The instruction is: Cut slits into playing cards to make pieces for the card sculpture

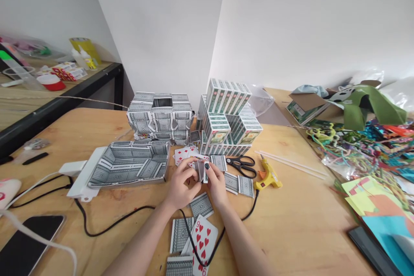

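Note:
Near the middle of the table, my left hand (183,182) and my right hand (216,181) hold a small folded playing card (201,170) between them. The fingers of both hands are bent around it, the left on one side and the right thumb on its near face. Patterned cards (201,205) and a nine of hearts (204,238) lie below the hands, with a black cable crossing them. Red-suited cards (185,154) lie just behind. Folded card pieces (246,186) rest to the right, beside black scissors (241,164) and a yellow glue gun (268,176).
A card-covered tray (129,166) sits left, partly over a white power strip (86,179). Behind stand a card-built structure (160,116) and stacked card boxes (226,116). Clear glue sticks (293,164), coloured sheets (371,207) and craft scraps lie right; a phone (30,241) lies left.

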The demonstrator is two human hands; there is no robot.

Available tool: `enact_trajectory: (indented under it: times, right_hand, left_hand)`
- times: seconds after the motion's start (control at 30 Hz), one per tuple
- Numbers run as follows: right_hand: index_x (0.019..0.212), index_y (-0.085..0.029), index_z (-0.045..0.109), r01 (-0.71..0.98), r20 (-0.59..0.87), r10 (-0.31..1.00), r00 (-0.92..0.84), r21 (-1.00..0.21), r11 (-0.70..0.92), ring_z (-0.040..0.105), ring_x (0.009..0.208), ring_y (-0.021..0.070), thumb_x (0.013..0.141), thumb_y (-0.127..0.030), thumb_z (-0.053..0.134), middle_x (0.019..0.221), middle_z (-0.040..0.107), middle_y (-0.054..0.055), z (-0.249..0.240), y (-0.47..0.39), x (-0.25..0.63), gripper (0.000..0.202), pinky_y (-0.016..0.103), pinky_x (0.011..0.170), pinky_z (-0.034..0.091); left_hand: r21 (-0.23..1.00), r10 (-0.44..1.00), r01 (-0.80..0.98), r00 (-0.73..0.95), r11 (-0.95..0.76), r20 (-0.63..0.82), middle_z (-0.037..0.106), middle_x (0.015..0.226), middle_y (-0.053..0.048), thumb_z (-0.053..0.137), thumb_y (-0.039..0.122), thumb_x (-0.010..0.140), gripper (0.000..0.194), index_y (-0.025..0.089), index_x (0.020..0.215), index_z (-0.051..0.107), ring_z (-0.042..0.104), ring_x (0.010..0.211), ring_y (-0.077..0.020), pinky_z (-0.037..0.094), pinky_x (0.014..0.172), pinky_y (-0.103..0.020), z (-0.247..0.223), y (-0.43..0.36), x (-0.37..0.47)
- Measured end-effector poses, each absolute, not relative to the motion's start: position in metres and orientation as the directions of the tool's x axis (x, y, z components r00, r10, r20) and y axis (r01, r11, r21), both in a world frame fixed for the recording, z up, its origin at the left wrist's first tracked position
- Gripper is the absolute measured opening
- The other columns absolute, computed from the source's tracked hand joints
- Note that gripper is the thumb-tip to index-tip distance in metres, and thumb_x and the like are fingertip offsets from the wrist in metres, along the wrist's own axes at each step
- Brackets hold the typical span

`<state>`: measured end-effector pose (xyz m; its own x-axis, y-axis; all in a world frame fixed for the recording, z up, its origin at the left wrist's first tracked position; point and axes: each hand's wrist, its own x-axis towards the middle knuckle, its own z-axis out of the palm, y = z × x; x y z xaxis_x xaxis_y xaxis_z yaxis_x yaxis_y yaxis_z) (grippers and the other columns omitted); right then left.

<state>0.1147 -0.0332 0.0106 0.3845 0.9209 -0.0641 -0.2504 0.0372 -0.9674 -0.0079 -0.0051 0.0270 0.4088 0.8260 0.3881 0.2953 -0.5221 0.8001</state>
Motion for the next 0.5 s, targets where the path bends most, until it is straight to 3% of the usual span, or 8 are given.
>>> enact_trajectory:
  times: [0.13, 0.33, 0.5]
  right_hand:
    - [0.092, -0.020, 0.067, -0.255, -0.068, 0.934, 0.350, -0.967, 0.025, 0.058, 0.088, 0.0224, 0.070, -0.046, 0.060, 0.092, 0.067, 0.005, 0.0097, -0.0339, 0.1141, 0.035, 0.032, 0.077, 0.045]
    - [0.100, -0.019, 0.064, -0.222, -0.057, 0.948, 0.312, -0.975, 0.015, 0.057, 0.089, 0.0222, 0.074, -0.042, 0.058, 0.097, 0.065, 0.006, 0.0098, -0.0351, 0.1155, 0.035, 0.034, 0.080, 0.044]
    - [0.097, -0.022, 0.065, -0.103, 0.038, 0.956, 0.292, -0.992, 0.071, 0.056, 0.089, 0.0207, 0.074, -0.038, 0.058, 0.098, 0.063, 0.004, 0.0152, -0.0363, 0.1157, 0.028, 0.033, 0.080, 0.043]
  left_hand:
    - [0.792, 0.826, 0.305, 0.400, -0.529, 0.397, 0.050, 0.108, -0.005, 0.052, 0.006, 0.060, 0.014, 0.017, 0.057, 0.043, 0.049, 0.061, -0.0100, 0.042, 0.058, -0.028, 0.0266, -0.0056, -0.0086]
    - [0.800, 0.826, 0.295, 0.408, -0.522, 0.389, 0.050, 0.101, -0.004, 0.050, 0.005, 0.055, 0.019, 0.017, 0.054, 0.037, 0.046, 0.061, -0.0105, 0.038, 0.056, -0.026, 0.0263, -0.0065, -0.0075]
    - [0.801, 0.809, 0.292, 0.467, -0.523, 0.357, 0.051, 0.101, -0.005, 0.049, 0.005, 0.055, 0.019, 0.018, 0.053, 0.035, 0.045, 0.061, -0.0112, 0.036, 0.054, -0.026, 0.0248, -0.0072, -0.0072]
